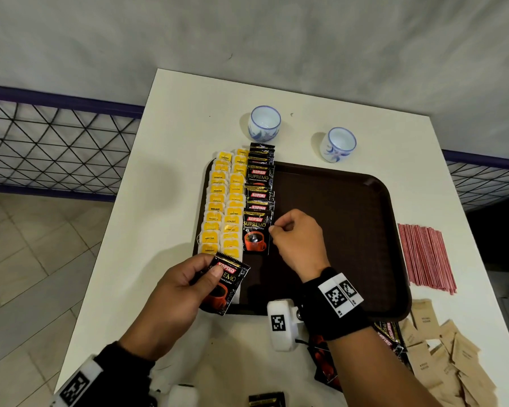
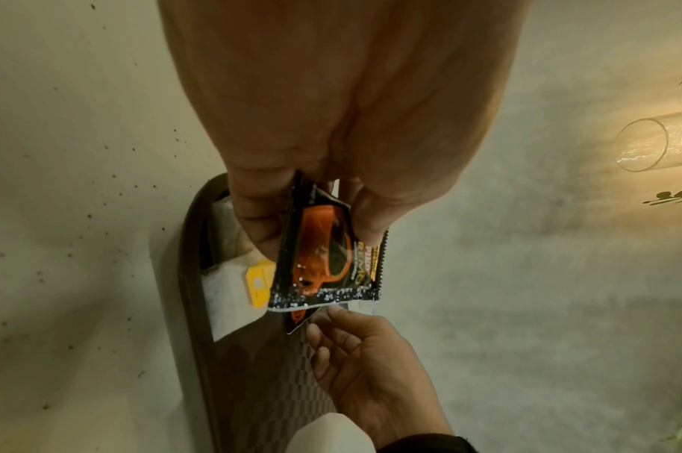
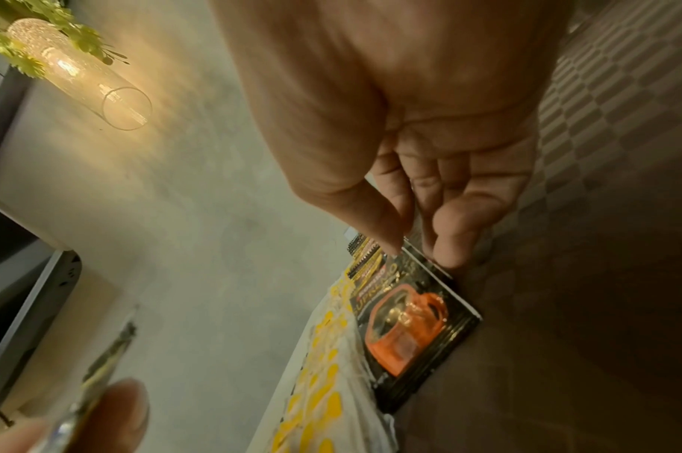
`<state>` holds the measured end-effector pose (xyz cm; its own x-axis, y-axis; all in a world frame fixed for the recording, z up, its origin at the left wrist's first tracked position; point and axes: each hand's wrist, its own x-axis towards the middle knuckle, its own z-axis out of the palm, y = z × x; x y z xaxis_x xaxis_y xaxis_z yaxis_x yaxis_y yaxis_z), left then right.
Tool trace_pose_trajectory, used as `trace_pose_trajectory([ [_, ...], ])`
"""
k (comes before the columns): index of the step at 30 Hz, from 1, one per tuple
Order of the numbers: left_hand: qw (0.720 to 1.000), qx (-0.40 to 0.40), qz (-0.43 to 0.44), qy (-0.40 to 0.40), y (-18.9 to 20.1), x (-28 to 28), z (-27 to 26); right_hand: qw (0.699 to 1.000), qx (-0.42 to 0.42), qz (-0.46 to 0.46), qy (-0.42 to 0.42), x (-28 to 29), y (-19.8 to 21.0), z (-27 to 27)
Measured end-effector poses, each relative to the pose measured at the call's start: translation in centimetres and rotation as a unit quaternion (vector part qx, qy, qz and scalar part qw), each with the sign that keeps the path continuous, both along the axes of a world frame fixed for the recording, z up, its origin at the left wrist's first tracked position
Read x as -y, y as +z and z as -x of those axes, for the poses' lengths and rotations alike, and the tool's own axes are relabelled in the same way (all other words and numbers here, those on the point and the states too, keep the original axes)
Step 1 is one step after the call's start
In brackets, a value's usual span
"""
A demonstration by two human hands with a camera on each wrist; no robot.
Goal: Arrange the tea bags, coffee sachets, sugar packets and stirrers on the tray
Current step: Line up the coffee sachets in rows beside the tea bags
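we judge the job a little under half done. on the tray two columns of tea bags run along its left side, and a third column of coffee sachets is being laid beside them, overlapping like shingles and reaching from the far rim most of the way toward us. the rest of the tray floor is bare.

our right hand has its fingers curled, thumb and forefinger pinching the right edge of the nearest laid sachet, which lies flat on the tray. our left hand pinches another sachet, the spare, over the tray's near left corner, tilted and clear of the row. we take it as next in the column.

still off the tray: the stirrers in a loose bundle on the table to the right, the sugar packets heaped at the near right, and a few more sachets by our right forearm. two cups stand beyond the tray.

the tray is dark brown plastic, rounded at the corners, its floor embossed in a fine checker. the sachets are glossy black foil with serrated ends and an orange cup printed on them. the tea bags are soft white paper with yellow tags. the sugar packets are matte brown paper, the stirrers thin and red-and-white striped.
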<state>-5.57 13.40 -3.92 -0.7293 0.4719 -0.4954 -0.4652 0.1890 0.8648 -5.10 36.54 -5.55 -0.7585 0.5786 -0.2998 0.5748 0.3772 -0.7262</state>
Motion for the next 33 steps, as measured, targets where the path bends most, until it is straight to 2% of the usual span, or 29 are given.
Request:
trace_pose_trajectory([
  [7,1.0,-0.012,-0.011,0.016,0.5,-1.0,-0.1,1.0,-0.028,0.004,0.012,0.3,1.5,-1.0],
  [8,1.0,-0.013,-0.016,0.022,0.6,-1.3,-0.1,0.999,-0.041,0.03,0.017,0.5,1.9,-1.4],
  [10,0.999,-0.014,-0.025,0.036,0.9,-1.8,-0.2,0.987,-0.051,0.146,0.031,1.1,2.9,-2.5],
  [12,0.998,-0.019,-0.034,0.048,1.0,-2.4,-0.3,0.957,-0.047,0.283,0.044,1.7,3.7,-3.8],
  [14,0.998,-0.032,-0.035,0.052,1.1,-2.9,-0.5,0.934,-0.055,0.348,0.049,2.3,4.1,-4.9],
  [21,0.998,-0.038,-0.035,0.039,1.1,-3.8,-1.4,0.937,-0.083,0.335,0.047,3.4,3.8,-5.9],
  [26,0.996,-0.075,0.019,0.045,0.5,-1.9,-1.3,0.957,-0.059,0.284,-0.018,0.7,2.6,-4.5],
  [33,0.976,-0.161,0.086,-0.119,0.5,1.8,-2.6,0.971,-0.009,0.239,-0.027,-0.7,0.9,-2.3],
])
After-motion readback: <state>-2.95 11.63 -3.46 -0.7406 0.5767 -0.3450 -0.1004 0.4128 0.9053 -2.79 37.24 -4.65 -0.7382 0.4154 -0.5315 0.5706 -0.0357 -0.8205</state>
